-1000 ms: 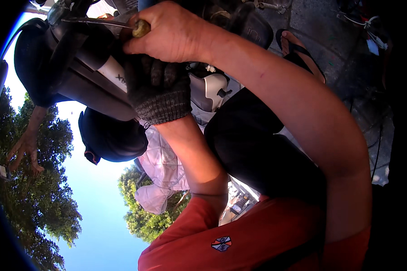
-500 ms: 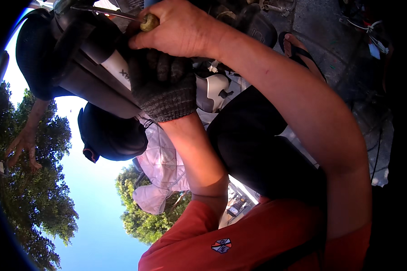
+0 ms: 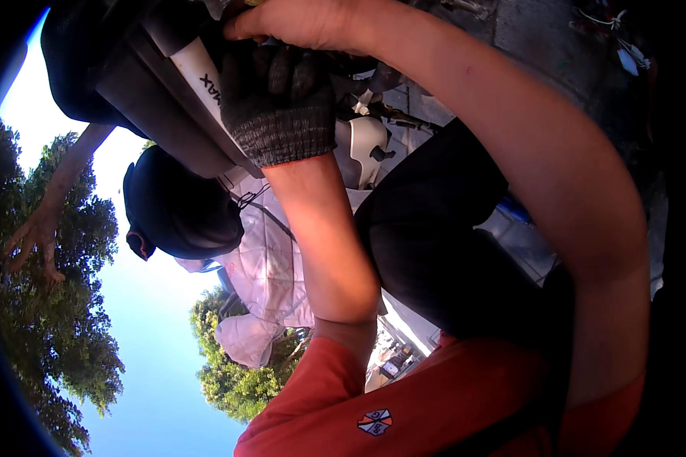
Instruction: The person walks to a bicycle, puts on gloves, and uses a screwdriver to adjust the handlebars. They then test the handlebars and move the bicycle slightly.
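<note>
My left hand (image 3: 278,107) wears a dark knitted glove and lies against a dark plastic part of a vehicle. Its fingers are curled; what is inside them, if anything, is hidden. Beside it runs a white strip (image 3: 198,76) between dark panels (image 3: 160,107). My right hand (image 3: 301,23) is bare and sits just above the glove, partly cut off by the top edge. Its fingers close round the yellowish handle (image 3: 254,2) of a screwdriver, of which only a sliver shows; the tip is out of view.
A black rounded object (image 3: 183,202) and pale quilted cloth (image 3: 263,251) lie left of my gloved forearm. A cream-coloured curved part (image 3: 368,148) is to its right. My dark-clothed knee (image 3: 427,221) is between my arms. Grey paving (image 3: 541,68) shows at upper right.
Both hands appear higher in the picture, and the right one is now partly cut off. The screwdriver's shank, visible before, has gone out of view.
</note>
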`<action>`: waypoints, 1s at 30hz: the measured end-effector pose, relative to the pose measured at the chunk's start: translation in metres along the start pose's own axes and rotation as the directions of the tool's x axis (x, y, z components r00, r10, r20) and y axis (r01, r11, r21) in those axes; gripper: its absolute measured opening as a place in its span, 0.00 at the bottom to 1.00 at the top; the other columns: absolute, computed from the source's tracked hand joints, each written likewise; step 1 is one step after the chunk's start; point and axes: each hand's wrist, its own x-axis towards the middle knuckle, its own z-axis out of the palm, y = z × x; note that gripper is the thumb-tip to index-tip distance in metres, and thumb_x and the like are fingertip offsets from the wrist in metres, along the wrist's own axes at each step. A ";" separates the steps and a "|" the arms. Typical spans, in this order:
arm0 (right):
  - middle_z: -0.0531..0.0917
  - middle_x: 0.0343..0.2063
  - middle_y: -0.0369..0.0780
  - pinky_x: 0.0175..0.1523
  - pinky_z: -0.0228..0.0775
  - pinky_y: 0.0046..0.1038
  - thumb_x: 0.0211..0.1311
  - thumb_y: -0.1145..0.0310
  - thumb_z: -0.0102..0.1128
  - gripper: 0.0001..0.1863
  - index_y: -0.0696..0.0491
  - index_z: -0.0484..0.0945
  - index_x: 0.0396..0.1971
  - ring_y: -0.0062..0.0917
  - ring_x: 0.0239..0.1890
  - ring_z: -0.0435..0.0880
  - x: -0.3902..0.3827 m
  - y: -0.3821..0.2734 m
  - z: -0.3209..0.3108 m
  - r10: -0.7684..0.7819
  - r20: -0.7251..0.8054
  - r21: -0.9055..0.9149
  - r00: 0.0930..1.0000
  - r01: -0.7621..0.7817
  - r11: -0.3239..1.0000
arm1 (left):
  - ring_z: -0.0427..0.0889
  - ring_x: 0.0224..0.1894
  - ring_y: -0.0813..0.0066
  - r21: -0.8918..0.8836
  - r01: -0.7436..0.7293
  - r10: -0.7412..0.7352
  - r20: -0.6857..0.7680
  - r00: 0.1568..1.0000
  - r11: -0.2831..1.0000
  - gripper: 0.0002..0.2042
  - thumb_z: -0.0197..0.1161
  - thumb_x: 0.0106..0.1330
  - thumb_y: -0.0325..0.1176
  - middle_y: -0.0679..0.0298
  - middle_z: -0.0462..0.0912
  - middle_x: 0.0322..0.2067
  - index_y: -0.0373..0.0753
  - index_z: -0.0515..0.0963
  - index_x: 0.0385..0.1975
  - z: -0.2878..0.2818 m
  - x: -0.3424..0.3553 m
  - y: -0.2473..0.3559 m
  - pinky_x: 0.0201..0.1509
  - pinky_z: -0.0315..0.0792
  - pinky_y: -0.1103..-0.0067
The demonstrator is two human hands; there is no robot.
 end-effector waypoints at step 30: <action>0.87 0.34 0.53 0.49 0.78 0.33 0.56 0.64 0.69 0.16 0.62 0.85 0.37 0.39 0.39 0.88 0.024 0.027 -0.015 -0.187 0.099 -0.200 0.977 0.204 0.958 | 0.57 0.15 0.84 0.207 -0.005 0.033 -0.131 0.991 0.978 0.08 0.53 0.75 0.40 0.77 0.62 0.17 0.48 0.74 0.33 -0.008 -0.001 0.005 0.20 0.53 0.82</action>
